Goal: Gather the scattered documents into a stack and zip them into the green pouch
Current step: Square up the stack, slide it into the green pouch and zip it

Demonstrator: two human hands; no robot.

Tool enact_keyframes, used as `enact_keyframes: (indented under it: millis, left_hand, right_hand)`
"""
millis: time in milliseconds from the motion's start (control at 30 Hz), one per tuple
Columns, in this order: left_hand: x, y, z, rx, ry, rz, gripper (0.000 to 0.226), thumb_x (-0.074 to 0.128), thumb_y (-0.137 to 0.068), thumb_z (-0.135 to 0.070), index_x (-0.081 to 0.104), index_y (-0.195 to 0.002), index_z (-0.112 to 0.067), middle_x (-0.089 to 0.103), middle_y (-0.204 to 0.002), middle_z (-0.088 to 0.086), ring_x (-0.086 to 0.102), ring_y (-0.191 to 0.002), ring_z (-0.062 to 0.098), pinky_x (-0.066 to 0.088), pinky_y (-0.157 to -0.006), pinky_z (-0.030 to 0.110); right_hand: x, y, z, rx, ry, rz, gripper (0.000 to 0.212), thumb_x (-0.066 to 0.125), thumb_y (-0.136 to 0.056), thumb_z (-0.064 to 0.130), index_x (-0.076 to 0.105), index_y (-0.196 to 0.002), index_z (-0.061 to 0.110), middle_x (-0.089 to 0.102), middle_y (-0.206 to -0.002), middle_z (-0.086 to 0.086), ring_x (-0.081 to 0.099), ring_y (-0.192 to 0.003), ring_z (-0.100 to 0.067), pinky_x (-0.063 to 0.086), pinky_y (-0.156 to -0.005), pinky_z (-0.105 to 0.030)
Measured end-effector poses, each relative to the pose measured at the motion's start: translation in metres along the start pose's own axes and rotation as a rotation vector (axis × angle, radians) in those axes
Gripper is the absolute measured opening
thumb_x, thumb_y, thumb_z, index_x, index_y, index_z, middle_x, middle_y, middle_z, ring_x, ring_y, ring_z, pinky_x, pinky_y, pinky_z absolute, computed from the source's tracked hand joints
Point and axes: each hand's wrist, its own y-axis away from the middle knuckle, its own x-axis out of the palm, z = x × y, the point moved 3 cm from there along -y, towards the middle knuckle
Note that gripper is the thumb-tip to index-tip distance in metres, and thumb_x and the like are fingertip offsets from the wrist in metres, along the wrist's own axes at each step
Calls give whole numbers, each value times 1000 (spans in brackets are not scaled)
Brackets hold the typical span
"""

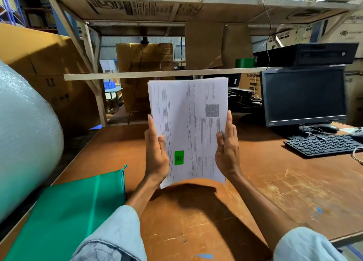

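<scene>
A stack of white printed documents [188, 127] stands upright above the brown table, its lower edge lifted off the surface. The top sheet carries a green sticker and a grey code square. My left hand [156, 152] grips the stack's left edge and my right hand [227, 148] grips its right edge. The green pouch [66, 213] lies flat on the table at the lower left, its zipper running along the right side with the pull at the far end.
A big roll of bubble wrap [25, 135] crowds the left edge. A monitor [304, 95] and a black keyboard [322, 145] occupy the right rear of the wooden table [284, 192]. Cardboard boxes and a wooden shelf frame stand behind.
</scene>
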Motion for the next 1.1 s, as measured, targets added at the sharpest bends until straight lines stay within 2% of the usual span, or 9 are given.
enact_keyframes:
  millis: [100,233,367,533,667,767,867,967,1100]
  left_hand:
    - [-2,-7,0,21,16,2,62,33,-107,-15,-4,-154,-31,30,-134,-9,49,-116,-8,54,-76,10]
    - [-1,19,12,-22,-54,8,60,35,-105,-6,3,-154,-19,31,-139,4,38,-118,-21,40,-82,-4]
    - [2,16,8,-25,-58,2,59,33,-105,-3,3,-154,-16,30,-141,6,34,-119,-25,35,-85,-6]
    - [2,9,10,-9,-54,-8,59,35,-105,-6,3,-155,-16,32,-137,6,36,-119,-22,36,-88,-4]
    - [5,24,22,-14,-87,-12,59,37,-104,-6,7,-155,-14,34,-144,11,32,-125,-22,32,-92,-4]
    - [6,22,24,-39,-75,-6,58,34,-105,-11,8,-156,-16,31,-149,4,29,-130,-19,29,-100,-1]
    - [6,18,23,-37,-82,-10,57,35,-104,-6,13,-156,-5,28,-147,-3,24,-131,-23,23,-102,-1]
    - [3,10,25,-51,-61,14,58,36,-102,-8,16,-156,-3,32,-146,-1,26,-129,-23,22,-104,1]
    - [0,3,32,-198,38,59,60,37,-99,-18,21,-156,-15,31,-148,-7,32,-130,-19,27,-109,9]
  right_hand:
    - [1,-6,-2,-2,-28,5,62,38,-106,12,4,-158,14,36,-124,7,48,-100,6,48,-76,-8]
    - [3,21,-7,26,-7,45,61,39,-104,2,7,-155,2,36,-126,-1,44,-99,21,41,-72,3]
    - [4,18,-9,23,-2,32,58,35,-104,1,7,-155,0,38,-119,-6,46,-91,14,42,-68,0]
    - [3,12,-9,25,2,12,59,38,-104,4,9,-156,3,36,-127,0,42,-102,18,37,-78,3]
    - [6,26,-16,37,13,42,60,38,-105,7,8,-157,8,37,-129,2,43,-104,14,39,-78,2]
    - [6,25,-15,61,-12,36,59,36,-106,12,9,-158,17,34,-135,14,46,-114,8,47,-85,-11]
    - [4,23,-16,49,-50,43,59,36,-105,22,9,-157,26,32,-154,7,49,-130,-19,52,-96,-48]
    - [1,13,-20,106,-70,111,60,40,-104,26,13,-157,27,38,-155,-5,50,-132,-24,51,-99,-52]
    - [-1,0,-22,281,-156,268,60,44,-103,13,20,-155,32,52,-143,-1,58,-123,-20,52,-99,-49]
